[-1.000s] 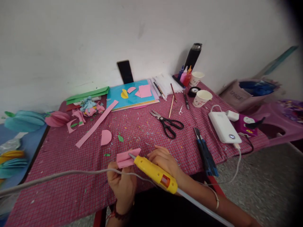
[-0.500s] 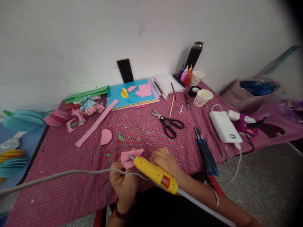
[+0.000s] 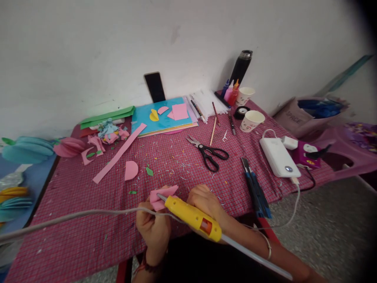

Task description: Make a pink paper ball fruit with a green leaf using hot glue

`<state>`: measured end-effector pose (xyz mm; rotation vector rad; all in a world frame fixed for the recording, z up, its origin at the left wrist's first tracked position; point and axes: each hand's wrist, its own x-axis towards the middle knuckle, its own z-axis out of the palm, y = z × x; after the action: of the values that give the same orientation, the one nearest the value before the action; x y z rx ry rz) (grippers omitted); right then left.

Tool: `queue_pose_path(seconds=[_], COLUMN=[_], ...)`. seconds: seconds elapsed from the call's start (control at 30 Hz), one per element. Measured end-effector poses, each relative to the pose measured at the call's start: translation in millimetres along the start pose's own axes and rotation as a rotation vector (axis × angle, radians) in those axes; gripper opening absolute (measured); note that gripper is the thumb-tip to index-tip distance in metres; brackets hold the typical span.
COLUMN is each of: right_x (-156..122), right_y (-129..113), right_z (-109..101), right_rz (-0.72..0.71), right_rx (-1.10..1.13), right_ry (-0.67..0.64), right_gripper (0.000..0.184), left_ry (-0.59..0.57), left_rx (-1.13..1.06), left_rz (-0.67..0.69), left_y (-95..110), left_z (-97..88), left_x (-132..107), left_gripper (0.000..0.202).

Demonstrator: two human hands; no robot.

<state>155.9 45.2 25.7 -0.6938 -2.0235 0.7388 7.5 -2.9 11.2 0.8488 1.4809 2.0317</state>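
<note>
A yellow glue gun with a long clear glue stick out of its back is gripped by my right hand, whose fingers are partly behind it. Between the fingers of my left hand is a folded piece of pink paper. The nozzle points onto this paper; whether they touch I cannot make out. A grey cord runs across in front of my left hand. Nearby on the cloth lie a pink half-round paper piece and a green paper leaf.
Black-handled scissors lie beyond my hands, among scattered scraps. To the right are cutters, a white power bank and a paper cup. Pink strip, blue sheets and a phone are farther back.
Both hands, the glue gun and the pink paper hold nearly the same place. The whole view has shifted very slightly.
</note>
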Motion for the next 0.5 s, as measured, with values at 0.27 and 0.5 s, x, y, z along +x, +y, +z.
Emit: queue_pose_path(seconds=[0.27, 0.5], right_x=[-1, -3], right_y=[1, 2], right_z=[0, -1], right_rz=[0.009, 0.005], right_rx=[-0.015, -0.035], right_ry=[0.008, 0.014], right_gripper=[0.029, 0.032], left_ry=[0.013, 0.022], left_rx=[-0.035, -0.132], left_rz=[0.029, 0.036], left_y=[-2, 7], left_z=[-2.5, 3.2], left_x=[-1, 0], left_gripper=[0.024, 0.022])
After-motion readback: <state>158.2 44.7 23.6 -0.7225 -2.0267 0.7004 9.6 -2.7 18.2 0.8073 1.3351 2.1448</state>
